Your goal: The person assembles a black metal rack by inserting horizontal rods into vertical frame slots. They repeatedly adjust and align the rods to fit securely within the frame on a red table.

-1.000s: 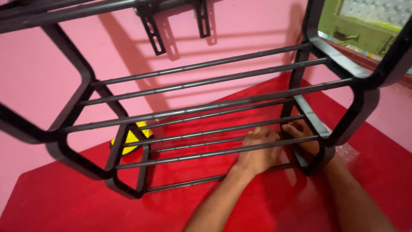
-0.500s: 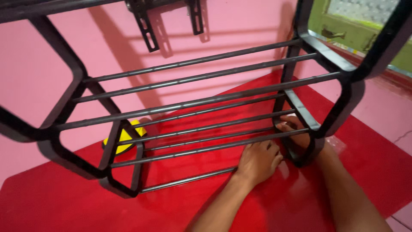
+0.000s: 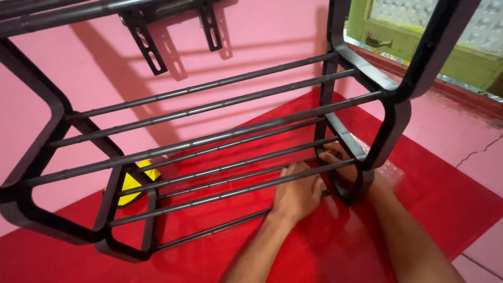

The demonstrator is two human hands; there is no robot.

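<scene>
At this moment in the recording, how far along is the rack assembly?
Mostly built: the black metal tiered rack stands on the red floor mat, its upper rails seated in both side frames. In hand: the left hand presses the lowest rail near the right side frame's foot, which the right hand grips. Left: that bottom joint appears unfinished; blur hides whether it is seated.

Pink wall (image 3: 251, 47) behind, black metal bracket (image 3: 152, 42) mounted near the top. Glossy red floor mat (image 3: 429, 199) over pale pink tiled floor (image 3: 487, 167), crack visible. Green-framed window (image 3: 419, 36) with frosted patterned glass at upper right. Soft shadows on wall.
</scene>
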